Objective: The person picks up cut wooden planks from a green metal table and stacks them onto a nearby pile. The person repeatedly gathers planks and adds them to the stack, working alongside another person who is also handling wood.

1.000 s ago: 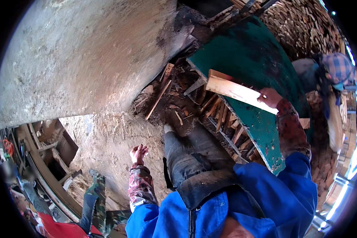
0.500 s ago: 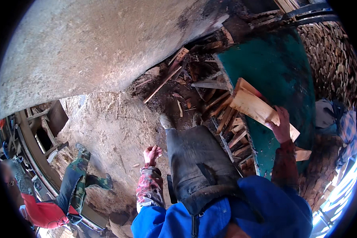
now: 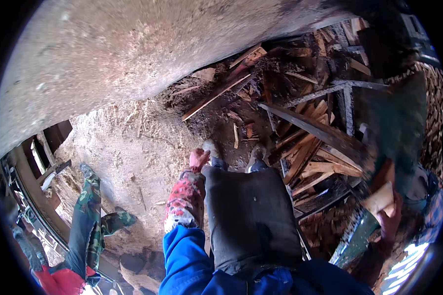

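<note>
At the far left, one other person stands on the sawdust-covered floor, shown by one leg in camouflage trousers. Near the centre, the left hand hangs free above the floor beside the dark apron, fingers loosely curled and holding nothing. At the right, beyond the heap of split wood pieces, the right hand is clamped around one pale wooden block, held beside the green machine panel.

Blue jacket, red patterned glove cuff on the left hand — dark trousers, grey shoes.
</note>
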The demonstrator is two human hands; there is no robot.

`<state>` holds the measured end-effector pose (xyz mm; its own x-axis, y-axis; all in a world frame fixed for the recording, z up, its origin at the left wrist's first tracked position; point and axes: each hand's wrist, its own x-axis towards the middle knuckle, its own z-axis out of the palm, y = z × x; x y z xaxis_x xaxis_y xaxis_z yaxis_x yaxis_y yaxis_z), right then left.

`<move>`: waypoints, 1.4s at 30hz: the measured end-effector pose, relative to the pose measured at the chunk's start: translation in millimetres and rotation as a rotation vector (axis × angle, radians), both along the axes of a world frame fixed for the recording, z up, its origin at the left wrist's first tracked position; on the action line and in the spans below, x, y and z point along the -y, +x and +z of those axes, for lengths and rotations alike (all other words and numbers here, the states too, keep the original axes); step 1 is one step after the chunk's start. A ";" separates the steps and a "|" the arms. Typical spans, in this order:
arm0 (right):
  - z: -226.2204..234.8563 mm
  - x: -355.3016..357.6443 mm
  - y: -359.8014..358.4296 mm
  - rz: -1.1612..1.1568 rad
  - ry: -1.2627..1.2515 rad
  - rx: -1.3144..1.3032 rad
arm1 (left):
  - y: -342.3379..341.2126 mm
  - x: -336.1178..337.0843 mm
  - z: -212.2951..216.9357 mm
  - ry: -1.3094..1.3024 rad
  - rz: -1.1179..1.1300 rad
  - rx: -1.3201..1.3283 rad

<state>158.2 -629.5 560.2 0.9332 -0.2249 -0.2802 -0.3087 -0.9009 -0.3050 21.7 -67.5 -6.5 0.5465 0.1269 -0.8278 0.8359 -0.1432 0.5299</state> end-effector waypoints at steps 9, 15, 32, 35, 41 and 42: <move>-2.8 36.7 4.1 0.146 -0.259 -0.009 | 122.5 14.6 -121.7 0.424 -0.182 0.085; -5.3 19.8 17.3 0.114 -0.341 -0.052 | 193.2 22.9 -184.5 0.809 -0.255 0.340; 5.6 12.1 14.0 0.073 -0.332 -0.071 | 151.9 30.1 -215.8 0.478 -0.497 0.159; 7.0 13.0 0.8 0.082 -0.268 -0.035 | 117.9 10.2 -161.0 0.452 -0.559 0.105; 8.6 -12.7 4.3 0.072 -0.006 0.036 | 61.5 -31.5 -35.5 0.422 -0.515 0.312; 8.5 -5.9 3.1 0.124 -0.118 0.037 | 61.5 -34.0 -1.7 0.411 -0.479 0.328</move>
<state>161.2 -623.6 568.7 0.9651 -0.1369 -0.2234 -0.1836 -0.9616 -0.2038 83.2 -33.4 -8.2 0.8331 0.0768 -0.5478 0.4375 -0.6975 0.5676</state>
